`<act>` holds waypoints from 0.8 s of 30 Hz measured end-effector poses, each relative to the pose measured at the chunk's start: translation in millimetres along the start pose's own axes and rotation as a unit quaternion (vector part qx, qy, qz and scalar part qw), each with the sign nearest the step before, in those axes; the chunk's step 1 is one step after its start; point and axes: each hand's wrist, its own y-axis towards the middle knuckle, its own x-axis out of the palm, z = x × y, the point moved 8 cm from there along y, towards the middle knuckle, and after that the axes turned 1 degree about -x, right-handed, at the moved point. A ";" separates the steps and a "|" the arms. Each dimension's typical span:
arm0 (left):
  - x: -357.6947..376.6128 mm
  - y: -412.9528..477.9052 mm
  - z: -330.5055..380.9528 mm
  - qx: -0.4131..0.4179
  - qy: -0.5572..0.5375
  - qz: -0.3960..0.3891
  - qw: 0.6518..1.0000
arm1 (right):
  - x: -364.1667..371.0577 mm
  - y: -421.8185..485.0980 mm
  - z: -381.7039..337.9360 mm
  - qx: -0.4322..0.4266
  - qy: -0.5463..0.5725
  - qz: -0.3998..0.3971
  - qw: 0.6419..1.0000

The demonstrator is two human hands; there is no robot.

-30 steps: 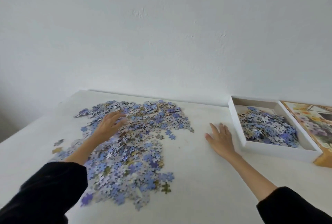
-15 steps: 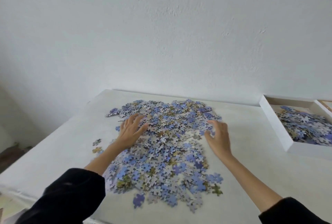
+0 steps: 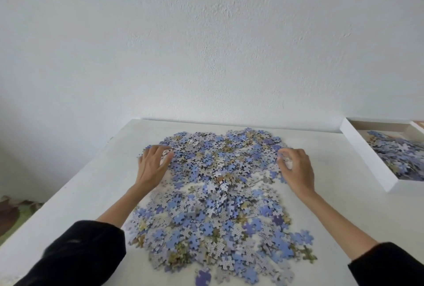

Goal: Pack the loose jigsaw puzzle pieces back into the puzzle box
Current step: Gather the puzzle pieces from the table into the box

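- The loose puzzle pieces point(image 3: 218, 194) lie in one broad heap on the middle of the white table point(image 3: 91, 194), mostly blue and grey, some face down.
- The heap's long axis runs from the person's near edge away toward the wall. Its far end is denser, and its near end spreads wider and thinner.
- The left hand point(image 3: 152, 166) lies flat on the heap's far left edge, fingers straight and spread.
- The right hand point(image 3: 297, 168) sits at the far right edge with fingers bent and tips on the pieces. Blur hides whether it grips any.
- Bare table shows on both sides of the heap: a wide strip to the left and a wide strip to the right, between the heap and the box.
- One blue piece point(image 3: 203, 277) lies apart at the near edge.
- The puzzle box point(image 3: 358, 148) sits at the far right, open side up and cut off by the frame. Its long white wall runs slantwise from far left to near right, and more pieces point(image 3: 399, 157) are piled inside.
- Black sleeves point(image 3: 75, 253) cover both forearms.
- The table's far edge meets a white wall point(image 3: 206, 44).
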 end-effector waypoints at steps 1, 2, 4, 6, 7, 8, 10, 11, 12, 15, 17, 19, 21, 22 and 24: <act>-5.9 7.5 -2.6 -0.010 0.003 0.022 1.000 | 0.3 9.9 2.3 0.005 0.010 -0.001 1.000; -11.2 15.3 -7.7 -0.026 0.007 0.037 0.999 | 3.1 20.5 4.8 0.013 0.025 -0.015 0.999; -15.7 32.1 -30.0 -0.075 0.022 0.040 0.996 | 16.3 40.8 13.7 0.031 0.047 -0.075 0.996; -13.6 46.3 -58.0 -0.136 0.024 0.014 0.990 | 30.5 56.6 24.8 0.054 0.058 -0.139 0.987; -10.0 51.8 -69.5 -0.160 0.011 -0.006 0.987 | 37.0 62.5 30.1 0.066 0.065 -0.165 0.982; -4.5 55.7 -77.4 -0.175 -0.009 -0.026 0.984 | 42.8 66.5 34.0 0.075 0.072 -0.187 0.977; 7.9 58.6 -78.4 -0.172 -0.042 -0.058 0.982 | 54.0 72.0 38.0 0.085 0.089 -0.219 0.968; 13.9 58.6 -73.4 -0.157 -0.049 -0.069 0.984 | 59.5 74.1 38.7 0.086 0.097 -0.228 0.965; 19.6 58.6 -66.1 -0.134 -0.053 -0.080 0.986 | 63.9 74.7 37.2 0.082 0.098 -0.235 0.964; 34.4 55.0 -38.1 -0.054 -0.069 -0.117 0.989 | 73.3 70.1 28.7 0.041 0.083 -0.244 0.965; 39.4 53.4 -25.0 -0.021 -0.094 -0.125 0.987 | 71.9 65.3 21.3 0.011 0.092 -0.223 0.970; 36.7 56.6 -18.4 -0.011 -0.135 -0.103 0.985 | 60.7 66.7 16.7 -0.011 0.116 -0.160 0.980; 31.3 64.1 -19.1 -0.015 -0.164 -0.065 0.984 | 48.3 75.1 16.9 -0.019 0.129 -0.088 0.988; 29.9 69.1 -21.3 -0.022 -0.171 -0.051 0.984 | 45.4 81.4 16.7 -0.019 0.131 -0.071 0.989; 31.5 78.6 -26.6 -0.048 -0.174 -0.048 0.982 | 48.6 94.7 16.0 -0.002 0.140 -0.084 0.987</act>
